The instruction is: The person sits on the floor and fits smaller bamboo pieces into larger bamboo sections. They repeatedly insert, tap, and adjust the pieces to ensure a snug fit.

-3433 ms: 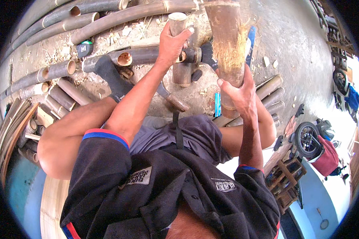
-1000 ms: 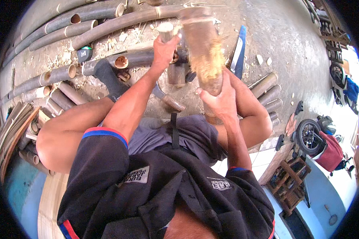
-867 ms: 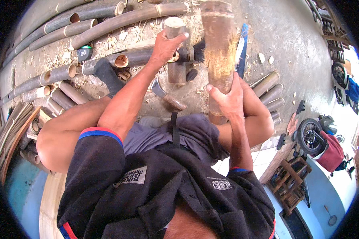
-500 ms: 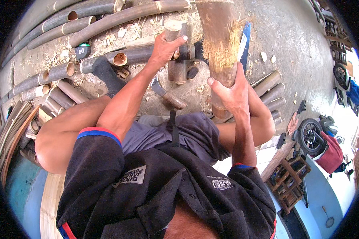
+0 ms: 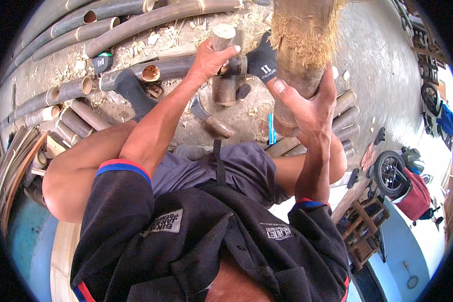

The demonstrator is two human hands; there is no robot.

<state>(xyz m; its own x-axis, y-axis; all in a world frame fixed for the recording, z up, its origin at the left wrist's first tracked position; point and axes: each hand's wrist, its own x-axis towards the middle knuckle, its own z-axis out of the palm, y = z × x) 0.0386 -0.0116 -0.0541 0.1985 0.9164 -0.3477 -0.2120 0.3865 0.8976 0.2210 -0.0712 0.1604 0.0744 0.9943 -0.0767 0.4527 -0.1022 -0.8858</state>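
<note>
Two hands [image 5: 206, 61] [image 5: 312, 111], gripped stub [image 5: 223, 37], club [image 5: 304, 53] crossing top edge, floor [image 5: 375, 60] rightward

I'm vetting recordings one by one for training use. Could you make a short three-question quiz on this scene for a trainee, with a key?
1. Which hand grips the frayed bamboo club?
2. True or false: the wooden-handled blade lies on the floor.
3. The left hand holds: A) a tape measure; B) a pale-topped wooden rod; C) a shoe.

Key: 1. The right hand. 2. True. 3. B.
</note>
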